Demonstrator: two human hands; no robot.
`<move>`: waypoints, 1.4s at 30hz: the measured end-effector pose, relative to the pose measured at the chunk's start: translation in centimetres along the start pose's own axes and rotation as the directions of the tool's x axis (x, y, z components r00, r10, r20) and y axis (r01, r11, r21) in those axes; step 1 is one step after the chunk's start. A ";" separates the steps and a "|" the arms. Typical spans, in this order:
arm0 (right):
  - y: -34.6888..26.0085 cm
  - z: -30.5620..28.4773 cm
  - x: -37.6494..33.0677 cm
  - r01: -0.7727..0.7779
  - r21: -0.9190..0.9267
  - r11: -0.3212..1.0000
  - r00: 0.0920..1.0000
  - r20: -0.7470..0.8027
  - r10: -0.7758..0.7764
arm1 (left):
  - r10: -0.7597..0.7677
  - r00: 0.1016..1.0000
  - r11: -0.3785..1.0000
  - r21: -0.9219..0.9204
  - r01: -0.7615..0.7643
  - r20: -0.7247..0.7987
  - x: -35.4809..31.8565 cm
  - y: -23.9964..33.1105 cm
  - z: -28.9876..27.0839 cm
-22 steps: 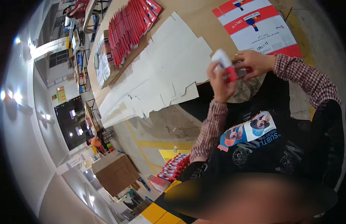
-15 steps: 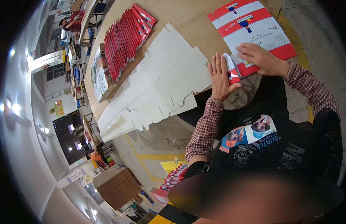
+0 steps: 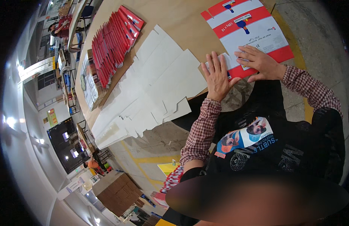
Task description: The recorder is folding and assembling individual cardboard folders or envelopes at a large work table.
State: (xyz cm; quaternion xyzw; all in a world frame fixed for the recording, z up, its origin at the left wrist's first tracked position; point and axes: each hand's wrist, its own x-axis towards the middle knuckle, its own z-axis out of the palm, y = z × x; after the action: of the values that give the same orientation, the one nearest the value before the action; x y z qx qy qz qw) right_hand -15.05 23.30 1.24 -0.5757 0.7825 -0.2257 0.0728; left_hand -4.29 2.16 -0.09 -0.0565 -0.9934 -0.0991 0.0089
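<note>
A flat red-and-white printed carton blank (image 3: 253,32) lies at the table's right end, its near edge toward me. My left hand (image 3: 218,80) is spread flat over the blank's near left corner, covering most of a flap there. My right hand (image 3: 261,63) rests on the near part of the same blank, fingers stretched out and slightly bent, thumb apart. Neither hand grips anything. To the left of my left hand, plain white-grey carton blanks (image 3: 155,81) are fanned out in an overlapping row, printed side not showing.
Behind the fanned blanks stands a row of red packets (image 3: 113,43), beside a plastic-wrapped bundle (image 3: 91,84). Brown sheeting covers the table (image 3: 174,17). More red-and-white packets (image 3: 172,180) sit low at my left. A stack of brown cardboard (image 3: 120,192) and other people are farther off.
The flap at the near left corner, raised before, now lies flatter under my left hand. My right hand stays on the blank. The whole view has shifted slightly.
</note>
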 end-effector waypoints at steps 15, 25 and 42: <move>2.3 -2.2 -9.7 0.332 0.935 -0.127 0.340 0.007 0.941 | -0.180 0.966 0.982 -0.089 0.166 -0.185 1.8 2.2 1.6; 9.8 -7.8 7.3 -0.055 0.917 0.394 0.796 -0.198 0.572 | -0.386 0.855 0.833 -0.529 0.163 -0.345 -0.4 0.5 -3.1; 24.8 4.5 55.2 -0.367 0.078 0.927 0.792 -0.497 0.355 | -0.326 0.938 0.942 -0.127 0.311 -0.118 -5.6 -2.2 0.2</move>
State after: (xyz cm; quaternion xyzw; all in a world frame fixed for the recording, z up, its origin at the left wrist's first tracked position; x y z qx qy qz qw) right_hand -52.93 -23.63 -5.56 -0.3378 0.8719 -0.3407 -0.0982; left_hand 1.06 -0.55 -0.85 0.1118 -0.9798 -0.1555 0.0578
